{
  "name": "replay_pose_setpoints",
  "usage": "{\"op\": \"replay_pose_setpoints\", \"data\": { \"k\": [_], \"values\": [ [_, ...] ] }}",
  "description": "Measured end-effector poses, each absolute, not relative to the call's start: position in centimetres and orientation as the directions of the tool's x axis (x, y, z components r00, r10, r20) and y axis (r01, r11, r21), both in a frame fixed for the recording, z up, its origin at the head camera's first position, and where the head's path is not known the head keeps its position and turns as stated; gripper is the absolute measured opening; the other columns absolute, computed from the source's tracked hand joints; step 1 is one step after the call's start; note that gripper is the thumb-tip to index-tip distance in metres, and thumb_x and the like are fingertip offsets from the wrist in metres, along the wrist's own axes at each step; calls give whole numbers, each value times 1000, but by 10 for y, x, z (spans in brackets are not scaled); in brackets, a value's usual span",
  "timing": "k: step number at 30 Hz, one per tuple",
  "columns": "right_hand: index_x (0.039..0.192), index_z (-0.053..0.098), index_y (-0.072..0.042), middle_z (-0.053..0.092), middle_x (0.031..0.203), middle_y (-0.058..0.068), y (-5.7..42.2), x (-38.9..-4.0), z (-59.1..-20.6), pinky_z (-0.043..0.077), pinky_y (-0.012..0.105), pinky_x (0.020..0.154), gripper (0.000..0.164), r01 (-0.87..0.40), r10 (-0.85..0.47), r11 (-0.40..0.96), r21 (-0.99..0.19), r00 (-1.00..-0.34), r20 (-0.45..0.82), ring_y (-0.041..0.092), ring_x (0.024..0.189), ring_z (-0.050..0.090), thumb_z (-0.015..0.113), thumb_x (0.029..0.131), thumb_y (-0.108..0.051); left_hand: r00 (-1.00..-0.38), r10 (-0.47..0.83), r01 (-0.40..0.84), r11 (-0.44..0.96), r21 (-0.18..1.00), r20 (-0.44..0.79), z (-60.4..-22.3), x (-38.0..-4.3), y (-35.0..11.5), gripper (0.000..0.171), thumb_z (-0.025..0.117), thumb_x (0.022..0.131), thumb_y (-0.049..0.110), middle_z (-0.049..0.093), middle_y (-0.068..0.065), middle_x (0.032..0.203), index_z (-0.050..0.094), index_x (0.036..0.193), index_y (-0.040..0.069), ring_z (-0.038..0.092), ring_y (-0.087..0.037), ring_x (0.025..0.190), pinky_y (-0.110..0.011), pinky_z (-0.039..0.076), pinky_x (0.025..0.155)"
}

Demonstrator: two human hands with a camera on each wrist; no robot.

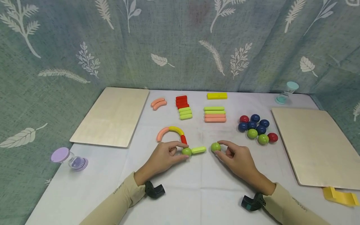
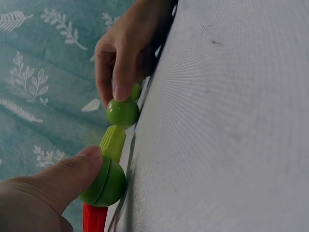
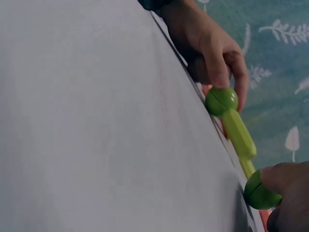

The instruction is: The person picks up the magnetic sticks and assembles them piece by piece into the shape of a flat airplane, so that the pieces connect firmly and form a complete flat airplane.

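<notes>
My left hand (image 1: 164,156) pinches a green ball (image 1: 187,152) between thumb and fingers, low over the white table. From that ball a light green rod (image 1: 198,150) points right, and a red piece (image 1: 183,139) runs up to a yellow curved piece (image 1: 176,130) and a pink curved piece (image 1: 162,134). A second green ball (image 1: 215,147), with a groove round it, sits between the thumb and index finger of my right hand (image 1: 239,159). A small gap separates it from the rod's free end in the head view.
Behind lie pink curved pieces (image 1: 159,105), red rods (image 1: 181,101), light green rods (image 1: 185,113), more rods (image 1: 215,115) and a yellow bar (image 1: 217,96). Several balls (image 1: 252,125) cluster right. Wooden boards (image 1: 111,115) (image 1: 317,147), hourglasses (image 1: 70,159) (image 1: 287,92) and a yellow holder (image 1: 341,197) flank them.
</notes>
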State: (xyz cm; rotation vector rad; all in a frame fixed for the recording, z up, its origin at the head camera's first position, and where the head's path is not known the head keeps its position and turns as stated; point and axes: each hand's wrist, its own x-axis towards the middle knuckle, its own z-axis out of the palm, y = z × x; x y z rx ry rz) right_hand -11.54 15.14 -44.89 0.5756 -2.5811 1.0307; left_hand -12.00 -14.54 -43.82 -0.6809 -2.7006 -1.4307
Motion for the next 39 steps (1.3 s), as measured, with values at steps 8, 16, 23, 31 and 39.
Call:
{"op": "replay_pose_setpoints", "data": {
  "k": [8, 16, 23, 31, 39],
  "values": [
    [107, 68, -19, 40, 54, -15, 133, -113, -446, 32, 22, 45, 30, -494, -294, 618, -611, -867, 403, 2, 48, 35, 71, 82, -36, -907, 365, 380, 488, 786, 212, -437, -116, -148, 32, 79, 74, 37, 27, 7, 50, 69, 104, 32, 21, -6, 46, -24, 18, 42],
    [109, 68, -18, 40, 55, -13, 129, -115, -443, 31, 22, 45, 31, -495, -290, 628, -600, -865, 410, 3, 48, 35, 72, 82, -33, -908, 366, 375, 495, 784, 203, -436, -117, -150, 32, 78, 74, 38, 27, 4, 50, 69, 104, 32, 21, -7, 46, -25, 19, 42],
    [111, 67, -18, 40, 55, -13, 122, -119, -442, 31, 23, 45, 31, -509, -295, 636, -580, -855, 427, 3, 47, 34, 72, 83, -32, -915, 348, 365, 505, 782, 203, -435, -116, -155, 32, 79, 73, 38, 27, 6, 51, 69, 103, 33, 22, -6, 47, -25, 20, 42],
    [114, 67, -16, 43, 55, -13, 127, -123, -428, 32, 22, 44, 38, -472, -286, 631, -615, -879, 381, 4, 47, 37, 73, 81, -33, -911, 358, 368, 480, 796, 205, -435, -117, -150, 32, 79, 73, 37, 25, 7, 51, 69, 103, 34, 21, -5, 47, -24, 18, 44],
    [104, 70, -21, 47, 54, -8, 89, -187, -369, 35, 27, 43, 25, -561, -396, 588, -583, -828, 397, 11, 47, 42, 70, 84, -36, -895, 383, 400, 460, 793, 229, -433, -119, -146, 31, 81, 73, 31, 25, 6, 50, 70, 102, 31, 20, -6, 47, -24, 18, 43]
  ]
}}
